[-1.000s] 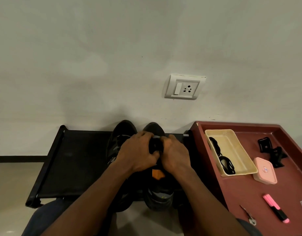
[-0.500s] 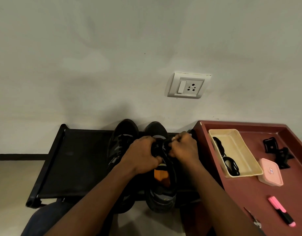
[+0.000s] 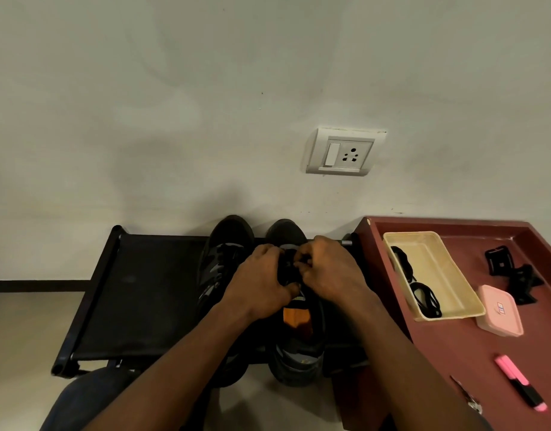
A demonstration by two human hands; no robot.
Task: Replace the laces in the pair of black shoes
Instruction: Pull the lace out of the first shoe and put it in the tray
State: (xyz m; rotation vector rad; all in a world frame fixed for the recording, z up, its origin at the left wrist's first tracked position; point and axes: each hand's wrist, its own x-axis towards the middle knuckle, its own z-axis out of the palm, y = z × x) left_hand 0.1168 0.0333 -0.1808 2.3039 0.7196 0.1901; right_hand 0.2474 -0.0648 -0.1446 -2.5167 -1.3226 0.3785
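Two black shoes stand side by side on a low black rack [image 3: 143,293], toes toward the wall. The left shoe [image 3: 224,253] is laced. The right shoe [image 3: 294,353] shows an orange insole. Both hands meet over its tongue. My left hand [image 3: 261,284] grips the black lace on the left side, fingers curled. My right hand [image 3: 330,272] pinches the black lace [image 3: 288,269] from the right. The eyelets are hidden under my fingers.
A dark red tray table [image 3: 454,346] stands to the right, holding a cream tray [image 3: 436,275] with black laces [image 3: 423,297], a pink box [image 3: 499,309], black clips [image 3: 513,272], a pink highlighter [image 3: 520,385] and a small metal tool [image 3: 467,396]. A wall socket [image 3: 344,152] is above.
My right hand moved up and right off the shoe's tongue, then came back in toward my left hand. Both hands stay on the right shoe's lace area.
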